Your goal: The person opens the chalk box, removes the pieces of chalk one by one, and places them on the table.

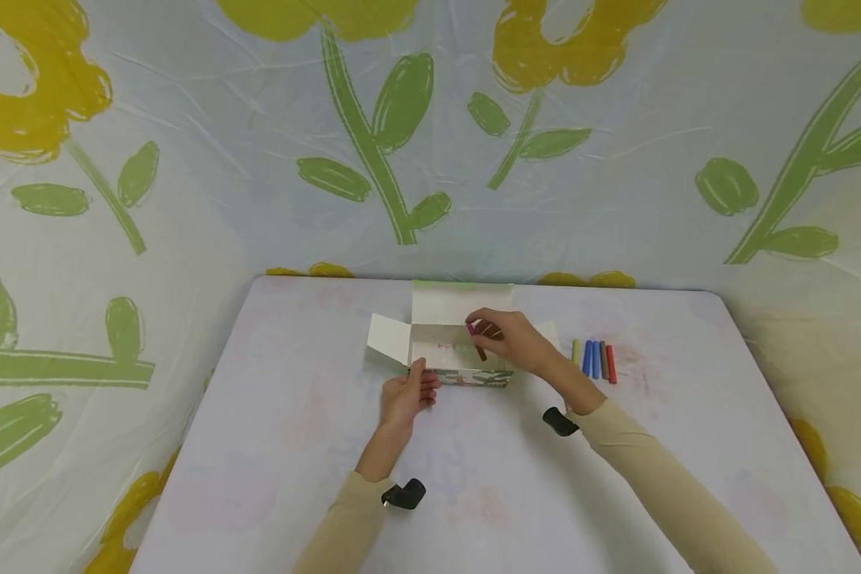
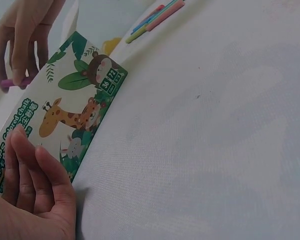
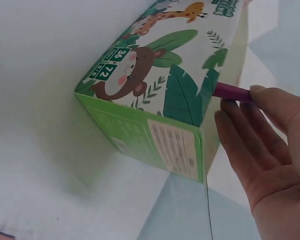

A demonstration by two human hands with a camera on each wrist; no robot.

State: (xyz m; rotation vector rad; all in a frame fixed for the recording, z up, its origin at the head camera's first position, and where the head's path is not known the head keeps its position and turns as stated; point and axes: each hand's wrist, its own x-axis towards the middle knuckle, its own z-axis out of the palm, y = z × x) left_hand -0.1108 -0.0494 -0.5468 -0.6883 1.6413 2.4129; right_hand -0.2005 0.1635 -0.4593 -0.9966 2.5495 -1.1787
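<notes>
An open cardboard chalk box (image 1: 473, 378) with animal pictures stands on the table, its lid and side flaps folded out. My left hand (image 1: 403, 395) grips its front wall near the left corner, the thumb at the rim and the fingers against the printed front (image 2: 65, 120). Over the box's opening, my right hand (image 1: 513, 339) pinches a purple chalk stick (image 3: 232, 93) between thumb and fingers. In the right wrist view, the printed front wall hides one end of that stick. The left wrist view also shows the purple chalk (image 2: 16, 82) just beyond the rim.
To the right of the box, several chalk sticks lie side by side, among them a red chalk (image 1: 611, 364), a blue chalk (image 1: 587, 359) and a yellow-green chalk (image 1: 575, 351). A pale cloth covers the table (image 1: 294, 446). Behind it hangs a flower-printed curtain (image 1: 258, 159).
</notes>
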